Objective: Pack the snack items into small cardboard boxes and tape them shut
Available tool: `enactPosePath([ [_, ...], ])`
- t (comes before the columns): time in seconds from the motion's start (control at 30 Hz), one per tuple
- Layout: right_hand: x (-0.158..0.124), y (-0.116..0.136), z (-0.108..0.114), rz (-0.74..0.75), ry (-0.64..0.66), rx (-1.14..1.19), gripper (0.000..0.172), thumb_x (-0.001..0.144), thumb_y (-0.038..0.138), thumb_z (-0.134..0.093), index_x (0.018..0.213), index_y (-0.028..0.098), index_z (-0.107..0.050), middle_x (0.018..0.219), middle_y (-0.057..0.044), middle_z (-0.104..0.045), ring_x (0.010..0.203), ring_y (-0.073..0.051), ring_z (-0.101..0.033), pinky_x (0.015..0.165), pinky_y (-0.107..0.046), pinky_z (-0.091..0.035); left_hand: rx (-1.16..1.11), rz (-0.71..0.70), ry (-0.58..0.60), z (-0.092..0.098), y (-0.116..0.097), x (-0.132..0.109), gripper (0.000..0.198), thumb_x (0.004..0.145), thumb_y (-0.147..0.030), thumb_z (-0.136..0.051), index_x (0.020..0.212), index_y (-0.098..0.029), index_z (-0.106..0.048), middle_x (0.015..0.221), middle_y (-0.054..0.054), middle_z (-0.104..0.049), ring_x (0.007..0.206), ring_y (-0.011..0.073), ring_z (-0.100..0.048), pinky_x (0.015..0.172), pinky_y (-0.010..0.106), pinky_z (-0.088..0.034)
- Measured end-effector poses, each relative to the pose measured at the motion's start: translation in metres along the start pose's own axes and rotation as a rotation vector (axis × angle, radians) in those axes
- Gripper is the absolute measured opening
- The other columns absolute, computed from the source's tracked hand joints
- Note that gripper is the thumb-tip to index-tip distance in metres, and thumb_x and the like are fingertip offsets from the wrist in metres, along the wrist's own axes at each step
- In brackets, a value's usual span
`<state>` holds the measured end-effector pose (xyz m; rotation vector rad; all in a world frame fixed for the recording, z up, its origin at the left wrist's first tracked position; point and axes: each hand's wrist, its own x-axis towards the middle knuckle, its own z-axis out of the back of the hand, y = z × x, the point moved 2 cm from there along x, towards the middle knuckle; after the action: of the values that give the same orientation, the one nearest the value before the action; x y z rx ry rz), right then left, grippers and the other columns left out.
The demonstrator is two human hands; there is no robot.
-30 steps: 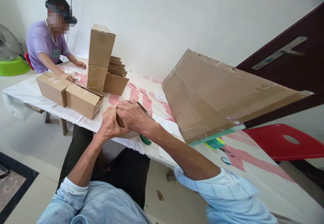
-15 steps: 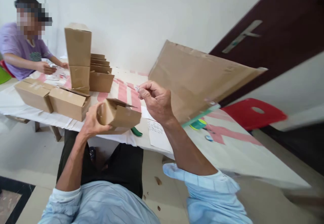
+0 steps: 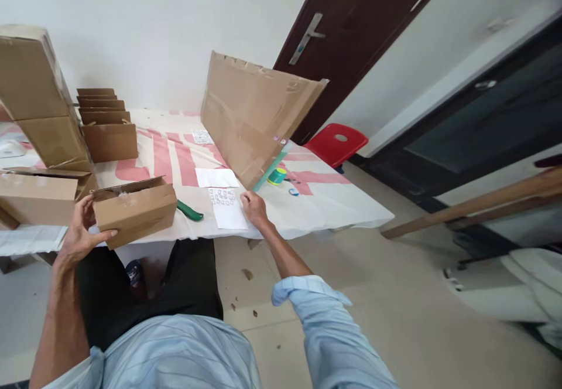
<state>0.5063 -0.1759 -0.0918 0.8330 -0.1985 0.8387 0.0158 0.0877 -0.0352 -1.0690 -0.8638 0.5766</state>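
Note:
My left hand (image 3: 83,228) grips the left end of a small cardboard box (image 3: 136,213), thumb on its near side. The box is tilted at the table's front edge, its top flaps partly raised. My right hand (image 3: 254,207) is at the right edge of a white sheet with rows of small outlined shapes (image 3: 232,216). Its fingers are bent together; whatever they hold, if anything, is hidden. Between the box and the sheet lies a green curved object (image 3: 190,211). A blank white paper (image 3: 216,177) lies just behind the sheet.
Cardboard boxes (image 3: 39,198) stand at the left, with a tall stack (image 3: 35,90) behind. Upright cardboard pieces (image 3: 109,143) stand near the wall. A big cardboard panel (image 3: 259,113) leans at the back. A green tape roll (image 3: 277,176) and a red chair (image 3: 337,144) are right.
My view has swung right, and the co-worker is out of sight. My right hand has come down from beside the box to the sheet. My left hand still holds the box, now turned.

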Motion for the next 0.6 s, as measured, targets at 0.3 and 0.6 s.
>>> enactPosePath([
  [0.3, -0.004, -0.037, -0.031, 0.041, 0.141, -0.171, 0.021, 0.097, 0.025, -0.05, 0.082, 0.023, -0.064, 0.095, -0.011, -0.072, 0.092, -0.025, -0.061, 0.084, -0.034, -0.046, -0.005, 0.036, -0.029, -0.001, -0.005, 0.002, 0.116, 0.045, -0.048, -0.107, 0.144, -0.028, -0.05, 0.144, 0.016, -0.067, 0.139, 0.0446, -0.062, 0.118, 0.063, -0.052],
  [0.6, -0.01, -0.044, -0.034, 0.121, 0.207, -0.304, 0.025, 0.102, 0.024, -0.05, 0.089, 0.021, -0.07, 0.1, -0.013, -0.072, 0.099, -0.026, -0.061, 0.09, -0.034, -0.046, 0.03, 0.037, -0.031, -0.002, -0.005, 0.001, 0.118, 0.05, -0.054, -0.105, 0.15, -0.025, -0.049, 0.147, 0.018, -0.064, 0.138, 0.0433, -0.063, 0.117, 0.062, -0.053],
])
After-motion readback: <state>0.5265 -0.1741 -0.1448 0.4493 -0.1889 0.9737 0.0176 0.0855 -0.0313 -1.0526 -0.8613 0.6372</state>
